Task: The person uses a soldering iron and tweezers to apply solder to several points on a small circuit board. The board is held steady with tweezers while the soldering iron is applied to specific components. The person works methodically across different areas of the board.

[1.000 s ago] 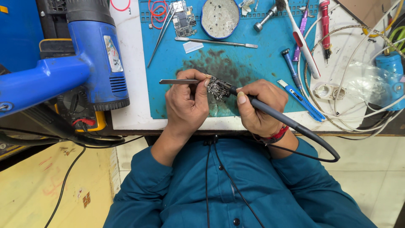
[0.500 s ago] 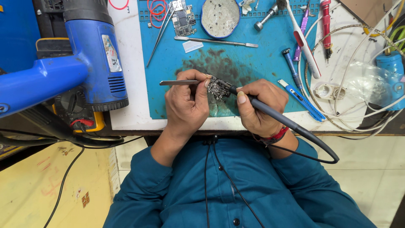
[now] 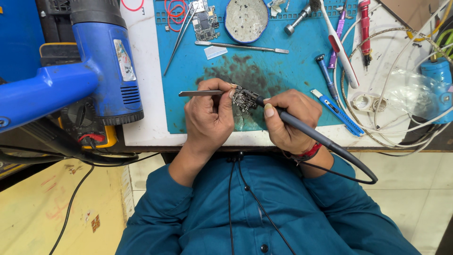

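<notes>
Teal sleeves lead to both hands. Left hand [image 3: 207, 118] pinches tweezers [image 3: 200, 93]; right hand [image 3: 288, 118] grips a soldering iron [image 3: 321, 139], its tip on a small board [image 3: 243, 98] above the blue mat [image 3: 302, 80]. Beyond: round dish [image 3: 246, 19].

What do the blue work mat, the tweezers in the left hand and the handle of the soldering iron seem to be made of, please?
Blue work mat: probably silicone or rubber, matte, with moulded compartments at its far edge and dark scorch stains.
Tweezers in the left hand: bare metal, judging by the grey sheen and thin flat shape.
Soldering iron handle, in the right hand: dark, matte, likely rubber or plastic.
</notes>
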A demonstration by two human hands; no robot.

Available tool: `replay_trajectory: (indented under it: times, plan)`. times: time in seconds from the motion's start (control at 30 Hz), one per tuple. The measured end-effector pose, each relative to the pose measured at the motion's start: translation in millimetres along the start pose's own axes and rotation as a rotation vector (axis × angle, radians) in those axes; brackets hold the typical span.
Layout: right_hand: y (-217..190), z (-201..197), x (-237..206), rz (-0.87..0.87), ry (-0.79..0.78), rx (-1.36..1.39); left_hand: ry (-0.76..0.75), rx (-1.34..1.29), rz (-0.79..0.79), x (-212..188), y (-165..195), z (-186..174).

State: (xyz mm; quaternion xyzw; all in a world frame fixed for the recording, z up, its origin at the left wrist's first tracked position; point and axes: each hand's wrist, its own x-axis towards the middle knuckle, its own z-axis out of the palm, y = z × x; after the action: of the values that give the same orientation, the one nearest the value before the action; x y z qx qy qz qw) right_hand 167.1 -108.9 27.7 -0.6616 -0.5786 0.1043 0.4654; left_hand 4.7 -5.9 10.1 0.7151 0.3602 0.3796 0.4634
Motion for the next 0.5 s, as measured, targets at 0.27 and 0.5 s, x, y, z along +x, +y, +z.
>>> replay_trajectory:
  times: [0.27, 0.5]
  plan:
    - [0.5, 0.4, -0.2, 0.009, 0.02, 0.017, 0.009, -0.039, -0.008, -0.9, -0.3, 0.9]
    - [-0.3, 0.0, 0.9, 0.004, 0.005, 0.021, 0.0, -0.019, -0.014, -0.8, -1.5, 0.9]
